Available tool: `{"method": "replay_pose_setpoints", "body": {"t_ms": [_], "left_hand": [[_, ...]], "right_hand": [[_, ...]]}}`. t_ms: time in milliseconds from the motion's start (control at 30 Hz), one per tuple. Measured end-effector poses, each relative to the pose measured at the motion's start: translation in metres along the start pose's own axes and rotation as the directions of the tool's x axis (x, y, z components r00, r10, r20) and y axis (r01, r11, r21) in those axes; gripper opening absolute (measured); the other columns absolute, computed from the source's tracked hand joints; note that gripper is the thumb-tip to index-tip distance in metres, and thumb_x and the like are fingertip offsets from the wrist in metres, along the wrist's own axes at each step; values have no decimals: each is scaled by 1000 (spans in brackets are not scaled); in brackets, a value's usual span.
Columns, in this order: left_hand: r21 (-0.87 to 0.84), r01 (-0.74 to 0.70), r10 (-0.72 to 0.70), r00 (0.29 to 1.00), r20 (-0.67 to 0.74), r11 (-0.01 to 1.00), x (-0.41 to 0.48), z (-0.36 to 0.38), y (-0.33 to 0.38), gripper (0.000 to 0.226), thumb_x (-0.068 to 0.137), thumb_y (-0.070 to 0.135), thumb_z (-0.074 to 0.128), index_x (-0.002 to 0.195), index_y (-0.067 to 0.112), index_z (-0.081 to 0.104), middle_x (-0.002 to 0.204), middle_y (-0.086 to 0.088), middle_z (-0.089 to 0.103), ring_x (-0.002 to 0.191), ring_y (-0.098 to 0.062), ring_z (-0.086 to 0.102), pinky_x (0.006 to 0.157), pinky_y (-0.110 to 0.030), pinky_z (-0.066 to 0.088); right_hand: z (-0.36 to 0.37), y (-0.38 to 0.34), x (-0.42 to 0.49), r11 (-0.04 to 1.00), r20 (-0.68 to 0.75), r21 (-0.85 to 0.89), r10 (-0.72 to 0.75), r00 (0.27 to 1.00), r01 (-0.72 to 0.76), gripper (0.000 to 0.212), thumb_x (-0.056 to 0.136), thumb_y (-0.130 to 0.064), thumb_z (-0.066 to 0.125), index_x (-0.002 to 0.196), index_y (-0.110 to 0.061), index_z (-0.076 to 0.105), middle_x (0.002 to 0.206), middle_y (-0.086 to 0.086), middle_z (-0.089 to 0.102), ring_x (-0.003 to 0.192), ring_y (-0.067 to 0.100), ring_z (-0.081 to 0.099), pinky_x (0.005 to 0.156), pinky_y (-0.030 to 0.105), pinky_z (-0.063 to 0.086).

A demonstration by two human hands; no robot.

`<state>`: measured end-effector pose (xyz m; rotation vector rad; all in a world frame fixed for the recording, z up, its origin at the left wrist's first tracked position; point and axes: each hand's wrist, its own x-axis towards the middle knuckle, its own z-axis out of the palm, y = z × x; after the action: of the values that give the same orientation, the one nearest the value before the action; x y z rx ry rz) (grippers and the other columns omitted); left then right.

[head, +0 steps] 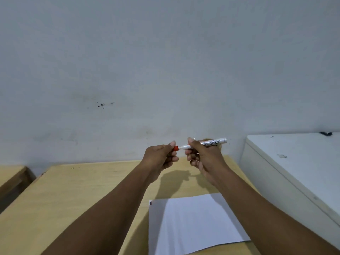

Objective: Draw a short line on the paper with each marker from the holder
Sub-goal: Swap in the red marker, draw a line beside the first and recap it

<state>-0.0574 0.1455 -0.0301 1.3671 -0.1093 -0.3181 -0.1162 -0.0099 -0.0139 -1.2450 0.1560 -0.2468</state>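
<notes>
Both my hands are raised above the far edge of the wooden table [77, 196]. My right hand [204, 157] grips the white barrel of a whiteboard marker [211, 142], held nearly level. My left hand [160, 157] pinches the marker's red cap [176, 148] at its left end; the cap touches the barrel's tip. A white sheet of paper [193, 223] lies on the table below my arms, with two short marks, one dark and one red [150, 203], at its upper left corner. No marker holder is in view.
A white cabinet or box [298, 162] stands to the right of the table, taller than the tabletop. A second wooden surface [11, 175] sits at the far left. A stained grey wall [165, 61] is directly behind the table.
</notes>
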Motion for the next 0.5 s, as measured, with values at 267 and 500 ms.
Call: {"method": "replay_pose_setpoints", "body": {"t_ms": [267,500], "left_hand": [[-43,3,0,998,60,999,9,24,0,26,92,31,74,92,5,76,70,-1,68,64,-17,68,68,-28,50],[86,-72,68,996,49,994,18,43,1,26,91,30,76,75,10,71,65,-1,65,60,-15,68,64,-26,53]], "right_hand": [[-20,-7,9,999,-69,30,-10,998,12,21,93,-25,73,86,-8,65,68,9,67,47,13,57,47,22,40],[-25,0,19,999,-39,30,-27,999,28,23,94,-23,72,82,-6,64,69,10,65,49,12,58,48,21,42]]}}
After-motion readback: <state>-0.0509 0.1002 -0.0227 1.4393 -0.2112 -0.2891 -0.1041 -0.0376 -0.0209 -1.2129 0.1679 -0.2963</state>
